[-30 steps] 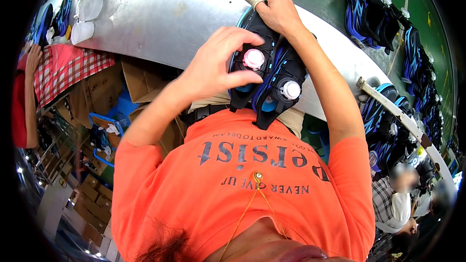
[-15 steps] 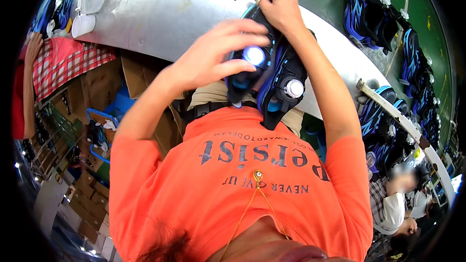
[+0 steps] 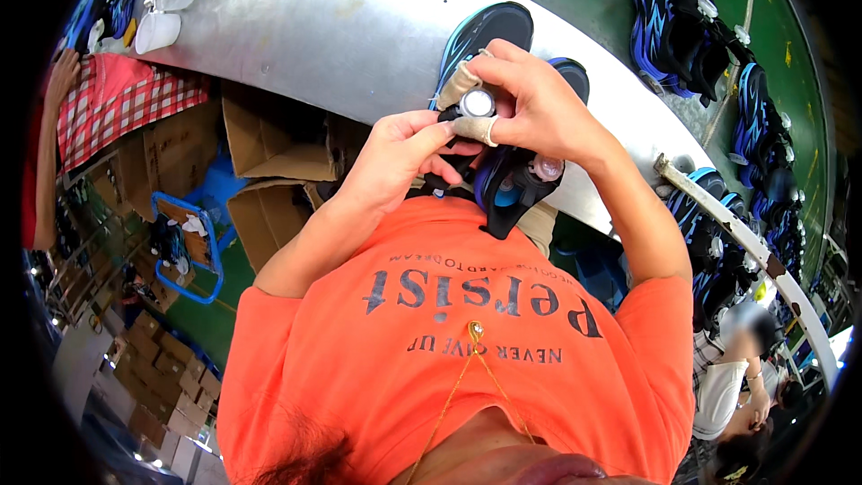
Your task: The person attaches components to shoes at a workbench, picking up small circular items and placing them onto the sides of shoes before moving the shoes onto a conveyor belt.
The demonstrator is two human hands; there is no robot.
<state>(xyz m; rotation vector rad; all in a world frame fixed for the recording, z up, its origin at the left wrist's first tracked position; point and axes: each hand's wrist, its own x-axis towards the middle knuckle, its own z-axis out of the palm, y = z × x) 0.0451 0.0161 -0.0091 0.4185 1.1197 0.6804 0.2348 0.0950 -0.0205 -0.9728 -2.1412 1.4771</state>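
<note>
A black and blue shoe lies on the bench edge in front of me, toe pointing away, with a round clear dial on its upper. My right hand, with beige finger covers on thumb and forefinger, grips around this dial. Just left of it, my left hand has thumb and forefinger pinched together; what lies between them is hidden. A second shoe of the same kind rests beside the first on the right, partly under my right hand, its own dial showing.
The pale metal bench curves across the front. Rows of similar shoes stand on the green surface beyond and to the right, past a white rail. Clear plastic tubs, cardboard boxes and another person's arm are on the left.
My right hand has come down from the first shoe's toe to its dial. My left hand, spread over the dial before, has drawn back slightly and closed into a pinch.
</note>
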